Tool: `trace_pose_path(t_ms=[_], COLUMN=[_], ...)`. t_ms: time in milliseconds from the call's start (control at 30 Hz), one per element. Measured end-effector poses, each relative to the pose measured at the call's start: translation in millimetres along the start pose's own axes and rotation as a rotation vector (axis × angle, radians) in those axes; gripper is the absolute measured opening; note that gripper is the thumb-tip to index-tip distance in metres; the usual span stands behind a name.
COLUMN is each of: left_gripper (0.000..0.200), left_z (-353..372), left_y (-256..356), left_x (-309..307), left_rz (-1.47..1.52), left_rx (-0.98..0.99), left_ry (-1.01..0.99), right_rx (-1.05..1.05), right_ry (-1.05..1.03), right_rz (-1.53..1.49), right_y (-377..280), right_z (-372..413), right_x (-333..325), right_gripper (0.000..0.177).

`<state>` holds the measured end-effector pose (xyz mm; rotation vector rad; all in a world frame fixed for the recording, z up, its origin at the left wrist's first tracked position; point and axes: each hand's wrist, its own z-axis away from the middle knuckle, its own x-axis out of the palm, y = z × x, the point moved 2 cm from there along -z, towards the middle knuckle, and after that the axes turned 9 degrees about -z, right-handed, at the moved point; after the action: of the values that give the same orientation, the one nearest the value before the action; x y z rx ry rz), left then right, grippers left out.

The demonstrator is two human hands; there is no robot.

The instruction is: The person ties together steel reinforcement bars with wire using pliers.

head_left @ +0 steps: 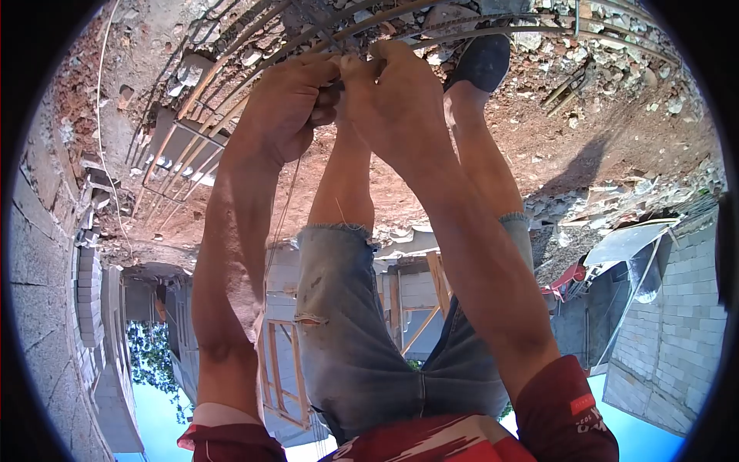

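Observation:
My left hand (286, 108) is closed, fingers curled and thumb pressed inward, beside a cage of steel rebar (208, 127). Thin wire (291, 185) trails down from below this hand. My right hand (400, 104) meets it at the fingertips, pinched at the bars where they cross. Whatever lies between the right fingers is hidden, apart from a small shiny spot. Long curved rebar rods (477, 32) run behind both hands.
Broken stone and rubble (616, 69) cover the reddish soil around my dark shoe (483, 61). A pale cord (100, 100) lies at left. Grey block walls (662, 316) and a wooden frame (281, 369) stand behind me, appearing inverted.

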<state>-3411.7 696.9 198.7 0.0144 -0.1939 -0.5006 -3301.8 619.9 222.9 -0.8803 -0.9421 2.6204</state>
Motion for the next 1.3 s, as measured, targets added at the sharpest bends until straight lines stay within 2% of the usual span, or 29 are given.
trace_pose_path(t_ms=[67,100,167,200,267,300,333,400,433,467,500,533,567,600,667,700,767,800,867,1000,1100,1167,1200,1267,1300], left_gripper=[0.017,0.017,0.022,0.022,0.024,0.023,0.023,0.021,0.02,0.02,0.02,0.021,0.021,0.021,0.023,0.023,0.033,0.033,0.03,0.028,0.027,0.03,0.03,0.036,0.036], left_z=[3,4,6,2,-12,-16,-12,-13,-16,-14,-11,-9,-7,-12,-24,-23,-19,-21,-24,-24,-24,-30,-33,-40,-44], left_y=[3,6,9,8,9,5,-1,-9,-24,-30,-36,-41,-44,-50,-58,-58,-58,-59,-61,-58,-54,-60,-63,-66,-67], left_x=[2,2,-1,-6,-20,-23,-23,-17,-13,-3,8,18,25,28,31,30,28,25,22,20,20,20,18,18,18], left_rz=[-0.032,-0.032,-0.241,-0.237,-0.646,-0.456,-0.448,-0.302,-0.06,-0.051,0.033,0.12,0.155,0.173,0.216,0.234,0.169,0.18,0.198,0.181,0.102,0.334,0.336,0.775,0.773], left_rx=[0.089,0.094,0.149,0.151,0.343,0.275,0.266,0.295,0.316,0.312,0.244,0.178,0.213,0.216,0.376,0.378,0.298,0.301,0.395,0.403,0.373,0.369,0.369,0.266,0.266], left_ry=[-0.086,-0.085,0.013,0.013,0.259,0.337,0.338,0.337,0.334,0.334,0.394,0.454,0.451,0.449,0.484,0.485,0.381,0.384,0.365,0.344,0.343,0.189,0.19,-0.148,-0.146], right_rx=[0.36,0.356,0.119,0.118,-0.334,-0.327,-0.416,-0.535,-0.472,-0.405,-0.415,-0.519,-0.62,-0.63,-0.536,-0.549,-0.433,-0.443,-0.752,-0.783,-0.724,-0.636,-0.637,-0.605,-0.604], right_ry=[-0.33,-0.33,-0.425,-0.427,-0.435,-0.447,-0.474,-0.474,-0.518,-0.569,-0.575,-0.545,-0.516,-0.523,-0.304,-0.311,-0.158,-0.166,-0.206,-0.229,-0.279,-0.349,-0.35,-0.31,-0.31], right_rz=[-0.233,-0.233,-0.039,-0.035,0.409,0.415,0.613,0.827,0.85,0.87,0.877,0.819,0.761,0.773,0.751,0.762,0.523,0.528,0.476,0.541,0.562,0.617,0.618,0.611,0.608], right_y=[19,21,24,28,32,35,36,9,-7,-16,-15,-14,-18,-18,-16,-10,9,19,28,36,32,30,29,25,23], right_z=[-19,-24,-34,-39,-46,-49,-56,-79,-90,-93,-96,-102,-103,-101,-93,-92,-89,-84,-70,-59,-60,-60,-61,-62,-63], right_x=[18,16,7,4,0,-2,-2,0,1,3,6,9,10,13,18,20,22,22,19,19,20,22,24,27,27], right_gripper=[0.022,0.022,0.021,0.021,0.018,0.018,0.017,0.017,0.015,0.014,0.014,0.014,0.015,0.015,0.016,0.016,0.02,0.02,0.018,0.021,0.026,0.028,0.028,0.029,0.029])
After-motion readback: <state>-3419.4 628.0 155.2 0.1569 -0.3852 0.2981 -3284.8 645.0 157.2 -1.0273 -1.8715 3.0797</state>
